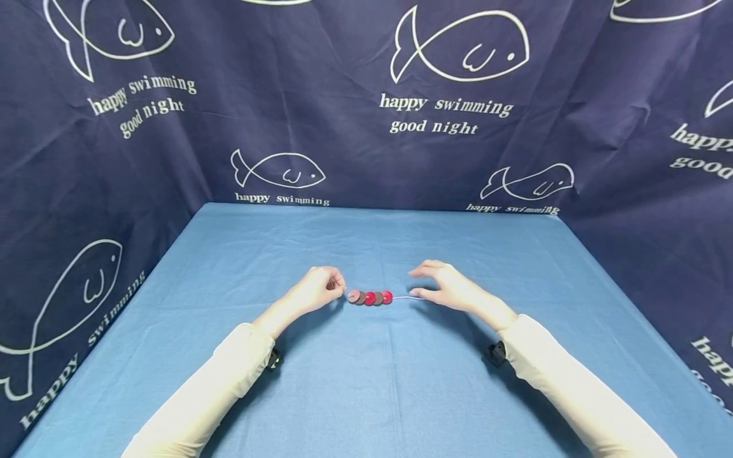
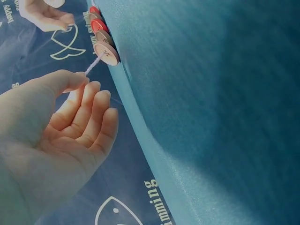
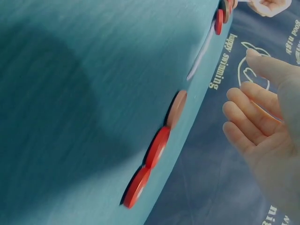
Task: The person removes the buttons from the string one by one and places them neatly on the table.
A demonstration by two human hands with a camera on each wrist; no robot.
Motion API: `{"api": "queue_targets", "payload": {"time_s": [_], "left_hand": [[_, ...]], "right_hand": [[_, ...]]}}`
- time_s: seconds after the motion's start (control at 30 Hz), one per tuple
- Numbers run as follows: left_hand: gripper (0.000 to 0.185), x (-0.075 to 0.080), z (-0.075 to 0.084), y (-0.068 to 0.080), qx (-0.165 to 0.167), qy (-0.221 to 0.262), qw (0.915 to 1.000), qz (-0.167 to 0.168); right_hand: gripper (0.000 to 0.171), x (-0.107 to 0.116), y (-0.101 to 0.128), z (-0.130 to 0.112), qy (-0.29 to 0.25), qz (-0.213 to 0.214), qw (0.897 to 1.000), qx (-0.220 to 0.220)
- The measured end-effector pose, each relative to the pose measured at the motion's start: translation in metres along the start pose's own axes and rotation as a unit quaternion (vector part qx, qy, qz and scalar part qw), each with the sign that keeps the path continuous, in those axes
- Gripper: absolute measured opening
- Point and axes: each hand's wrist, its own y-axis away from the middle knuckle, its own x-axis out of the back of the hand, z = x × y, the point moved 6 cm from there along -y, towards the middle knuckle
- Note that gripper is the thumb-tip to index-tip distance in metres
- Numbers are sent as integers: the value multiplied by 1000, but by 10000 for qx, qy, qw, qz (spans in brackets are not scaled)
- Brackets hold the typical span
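Several red, brown and pinkish buttons (image 1: 369, 298) lie overlapping in a row on a pale cord (image 1: 404, 297). My left hand (image 1: 317, 289) pinches the cord's left end between thumb and forefinger, just beside the pinkish button (image 2: 107, 54). The other fingers curl loosely. My right hand (image 1: 449, 287) hovers near the cord's other end, fingers relaxed and apart, holding nothing. That free end (image 3: 201, 54) rests on the cloth in the right wrist view. Beneath the right hand lie a loose pinkish-brown button (image 3: 177, 109) and two red buttons (image 3: 158, 147); the head view hides these.
A blue cloth (image 1: 366, 381) covers the table. Dark blue curtains (image 1: 355, 95) printed with white fish and lettering stand at the back and both sides. A small black device sits under each wrist, such as the left one (image 1: 273, 359).
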Motion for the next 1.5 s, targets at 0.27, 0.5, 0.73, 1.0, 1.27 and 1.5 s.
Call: {"api": "queue_targets", "payload": {"time_s": [0.27,0.5,0.73,1.0,1.27,1.5], "left_hand": [[4,-2,-2,-1,-9,-19,10000,-15],[4,0,0,-2,-42,-81,9999,52],[5,0,3,-1,-136,-77,9998,103],[4,0,4,2,-165,-38,9998,134],[5,0,2,1,-181,-111,9997,149],[5,0,2,1,-197,-66,9997,157]], "right_hand": [[35,-9,-8,-6,-85,-210,9997,-12],[35,-14,-12,-8,-20,-223,9997,59],[35,-18,-16,-11,-71,-340,9994,31],[34,-22,-19,-16,-67,-349,9991,250],[33,-26,-24,-19,-31,-453,9987,231],[34,-30,-27,-21,-27,-569,9980,265]]}}
